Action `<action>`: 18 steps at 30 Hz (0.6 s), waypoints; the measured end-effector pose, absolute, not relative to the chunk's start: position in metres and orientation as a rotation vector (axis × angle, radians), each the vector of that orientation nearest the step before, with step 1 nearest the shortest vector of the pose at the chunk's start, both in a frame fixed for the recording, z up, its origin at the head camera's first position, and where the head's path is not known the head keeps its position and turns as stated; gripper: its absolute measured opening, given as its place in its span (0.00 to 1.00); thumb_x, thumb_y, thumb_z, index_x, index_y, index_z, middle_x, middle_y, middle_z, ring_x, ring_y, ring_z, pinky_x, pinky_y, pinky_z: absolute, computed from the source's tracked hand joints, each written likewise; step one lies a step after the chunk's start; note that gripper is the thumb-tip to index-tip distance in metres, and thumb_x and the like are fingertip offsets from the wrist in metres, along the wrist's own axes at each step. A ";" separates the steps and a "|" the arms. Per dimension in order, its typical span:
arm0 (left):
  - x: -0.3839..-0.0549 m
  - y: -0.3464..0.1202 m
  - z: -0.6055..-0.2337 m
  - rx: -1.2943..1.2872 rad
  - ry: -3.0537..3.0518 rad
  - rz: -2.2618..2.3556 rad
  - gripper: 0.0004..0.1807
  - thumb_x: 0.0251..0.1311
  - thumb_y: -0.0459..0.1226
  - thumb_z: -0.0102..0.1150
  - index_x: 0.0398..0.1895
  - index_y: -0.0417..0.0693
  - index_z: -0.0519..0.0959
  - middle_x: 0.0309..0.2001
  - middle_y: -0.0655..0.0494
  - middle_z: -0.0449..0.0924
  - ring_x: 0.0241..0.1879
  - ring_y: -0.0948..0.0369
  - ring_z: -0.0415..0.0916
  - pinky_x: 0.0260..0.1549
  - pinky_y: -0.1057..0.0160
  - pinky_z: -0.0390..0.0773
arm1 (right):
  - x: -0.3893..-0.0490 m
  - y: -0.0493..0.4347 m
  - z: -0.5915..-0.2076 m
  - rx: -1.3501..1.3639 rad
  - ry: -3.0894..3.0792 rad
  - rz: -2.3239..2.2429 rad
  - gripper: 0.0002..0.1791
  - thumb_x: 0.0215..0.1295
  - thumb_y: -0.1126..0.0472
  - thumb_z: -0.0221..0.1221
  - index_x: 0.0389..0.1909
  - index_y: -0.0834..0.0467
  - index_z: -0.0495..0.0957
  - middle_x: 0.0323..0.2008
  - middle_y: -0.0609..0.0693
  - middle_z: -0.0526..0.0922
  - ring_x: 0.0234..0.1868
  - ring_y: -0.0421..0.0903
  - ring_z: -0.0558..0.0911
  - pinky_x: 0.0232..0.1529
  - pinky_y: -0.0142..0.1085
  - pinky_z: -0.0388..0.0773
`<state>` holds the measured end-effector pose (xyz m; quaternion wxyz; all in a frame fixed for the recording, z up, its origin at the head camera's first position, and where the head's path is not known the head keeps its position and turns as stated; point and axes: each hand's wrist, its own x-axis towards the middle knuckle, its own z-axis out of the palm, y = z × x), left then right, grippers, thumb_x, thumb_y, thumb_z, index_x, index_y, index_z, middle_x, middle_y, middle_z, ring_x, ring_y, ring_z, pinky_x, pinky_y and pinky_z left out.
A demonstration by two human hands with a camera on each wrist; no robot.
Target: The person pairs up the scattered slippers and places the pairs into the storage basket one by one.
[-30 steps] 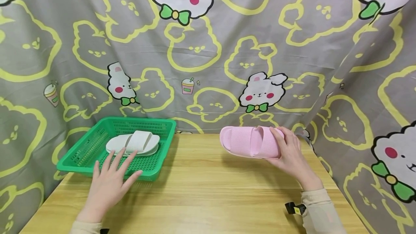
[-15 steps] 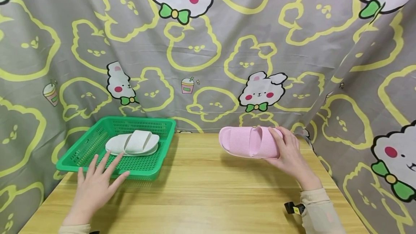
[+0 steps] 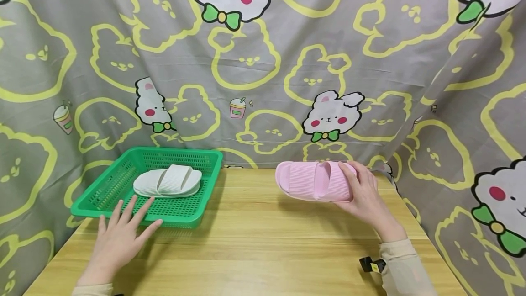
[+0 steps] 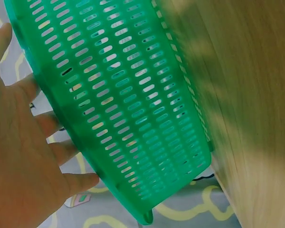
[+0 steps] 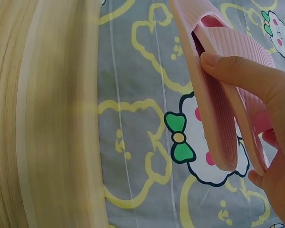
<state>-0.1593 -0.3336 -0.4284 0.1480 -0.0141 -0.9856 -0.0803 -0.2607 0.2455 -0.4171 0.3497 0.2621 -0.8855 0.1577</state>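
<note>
A pair of pink slide slippers [image 3: 304, 181], pressed together, is held off the table by my right hand [image 3: 363, 195], which grips one end. In the right wrist view the thumb lies on the edge of one pink slipper [image 5: 213, 109], with the second one against it. On the left stands a green plastic basket [image 3: 199, 211] with slotted walls. White slippers [image 3: 174, 182] lie inside it, one partly over another. My left hand [image 3: 117, 241] is spread with straight fingers at the basket's near rim; its fingertips meet the rim in the left wrist view [image 4: 19, 137].
A light wooden table [image 3: 246, 250] carries the basket at its back left. Behind and beside it hangs a grey curtain [image 3: 263, 104] with cartoon prints. A small black device [image 3: 371, 264] sits by the right sleeve.
My left hand has moved left and a little back toward me, away from the white slippers. The pink slippers have shifted very slightly left in my right hand.
</note>
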 end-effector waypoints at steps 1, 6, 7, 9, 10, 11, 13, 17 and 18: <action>-0.159 -0.334 -0.429 -0.043 -2.838 -0.233 0.38 0.57 0.63 0.42 0.68 0.73 0.42 0.70 0.40 0.42 0.68 0.37 0.28 0.53 0.27 0.26 | -0.261 0.245 -0.417 0.680 -2.290 0.410 0.54 0.40 0.22 0.46 0.64 0.53 0.58 0.59 0.63 0.59 0.58 0.61 0.58 0.54 0.56 0.55; -0.160 -0.335 -0.431 -0.052 -2.846 -0.244 0.38 0.57 0.62 0.43 0.68 0.73 0.42 0.69 0.38 0.43 0.67 0.37 0.28 0.54 0.28 0.24 | -0.262 0.242 -0.418 0.689 -2.267 0.426 0.55 0.37 0.25 0.56 0.64 0.53 0.59 0.59 0.63 0.59 0.58 0.60 0.59 0.52 0.55 0.56; -0.159 -0.335 -0.432 -0.052 -2.846 -0.246 0.38 0.57 0.62 0.43 0.68 0.73 0.42 0.69 0.38 0.44 0.67 0.36 0.28 0.54 0.28 0.23 | -0.262 0.241 -0.418 0.691 -2.265 0.433 0.56 0.34 0.28 0.61 0.64 0.53 0.59 0.59 0.63 0.59 0.58 0.60 0.59 0.51 0.55 0.57; -0.159 -0.335 -0.432 -0.053 -2.849 -0.244 0.38 0.56 0.62 0.43 0.68 0.74 0.42 0.69 0.37 0.44 0.67 0.36 0.28 0.54 0.29 0.23 | -0.262 0.240 -0.418 0.686 -2.270 0.438 0.58 0.29 0.35 0.69 0.65 0.53 0.59 0.59 0.62 0.59 0.58 0.59 0.58 0.51 0.54 0.57; -0.159 -0.336 -0.432 -0.053 -2.851 -0.244 0.38 0.56 0.62 0.43 0.68 0.74 0.42 0.69 0.38 0.43 0.67 0.36 0.28 0.54 0.29 0.23 | -0.262 0.239 -0.418 0.683 -2.274 0.443 0.58 0.27 0.39 0.71 0.65 0.53 0.58 0.59 0.62 0.59 0.58 0.59 0.58 0.52 0.54 0.56; -0.160 -0.336 -0.432 -0.054 -2.853 -0.246 0.38 0.56 0.62 0.43 0.68 0.74 0.42 0.70 0.38 0.42 0.67 0.36 0.28 0.54 0.29 0.23 | -0.262 0.238 -0.418 0.680 -2.280 0.447 0.58 0.26 0.41 0.72 0.65 0.52 0.58 0.59 0.62 0.59 0.59 0.59 0.58 0.52 0.54 0.56; -0.160 -0.336 -0.433 -0.056 -2.855 -0.246 0.38 0.56 0.63 0.43 0.68 0.74 0.43 0.70 0.39 0.41 0.67 0.36 0.28 0.54 0.29 0.22 | -0.261 0.238 -0.417 0.670 -2.289 0.452 0.59 0.28 0.36 0.70 0.65 0.53 0.57 0.60 0.62 0.58 0.59 0.59 0.57 0.53 0.54 0.55; -0.160 -0.335 -0.432 -0.064 -2.860 -0.255 0.38 0.56 0.63 0.43 0.68 0.74 0.43 0.70 0.39 0.40 0.67 0.35 0.28 0.54 0.30 0.21 | -0.260 0.237 -0.417 0.658 -2.300 0.461 0.54 0.38 0.26 0.55 0.65 0.53 0.57 0.60 0.62 0.58 0.60 0.59 0.56 0.54 0.55 0.55; -0.160 -0.335 -0.432 -0.066 -2.862 -0.258 0.38 0.56 0.63 0.43 0.68 0.74 0.43 0.70 0.39 0.41 0.67 0.35 0.28 0.54 0.30 0.20 | -0.259 0.237 -0.417 0.654 -2.305 0.461 0.54 0.38 0.26 0.54 0.65 0.53 0.57 0.60 0.62 0.58 0.60 0.58 0.56 0.54 0.55 0.55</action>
